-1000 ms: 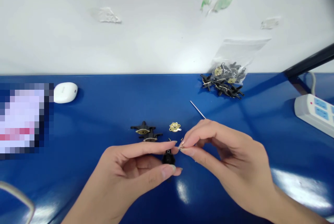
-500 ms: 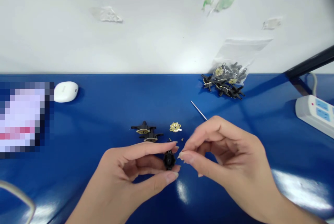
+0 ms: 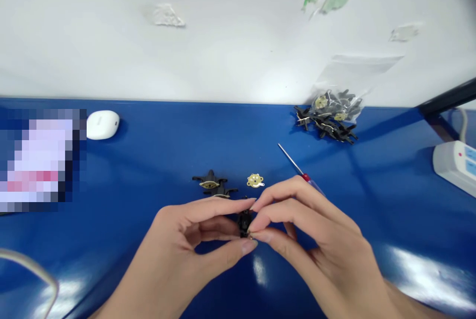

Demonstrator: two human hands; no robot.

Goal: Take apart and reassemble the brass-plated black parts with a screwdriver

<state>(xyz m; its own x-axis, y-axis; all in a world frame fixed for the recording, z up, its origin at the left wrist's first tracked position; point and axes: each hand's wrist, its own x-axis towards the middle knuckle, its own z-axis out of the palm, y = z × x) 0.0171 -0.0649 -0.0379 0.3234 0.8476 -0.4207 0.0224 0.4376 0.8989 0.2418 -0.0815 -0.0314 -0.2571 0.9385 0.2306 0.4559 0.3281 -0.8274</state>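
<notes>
Between its thumb and fingers, my left hand (image 3: 197, 244) holds a small black plastic part (image 3: 244, 222) near the lower middle of the view. My right hand (image 3: 308, 239) touches the right side of that part, thumb and index finger pinching something tiny, mostly hidden at the fingertips. Just beyond the hands lies a gold plate (image 3: 255, 180) with holes. Left of it sit two black parts with gold discs, one farther back (image 3: 210, 182) and one (image 3: 222, 191) partly behind my left hand. A screwdriver (image 3: 292, 160) with a red collar lies beyond my right hand.
Several black parts (image 3: 327, 126) lie beside a clear plastic bag (image 3: 345, 96) at the back right. A white power strip (image 3: 451, 160) stands at the right. On the left are a white case (image 3: 103, 125), a blurred-out device (image 3: 40, 160) and a cable (image 3: 33, 267).
My right hand has moved in against the black part, its fingertips now touching it. The screwdriver's red collar has come into view. The whole scene has shifted slightly right.
</notes>
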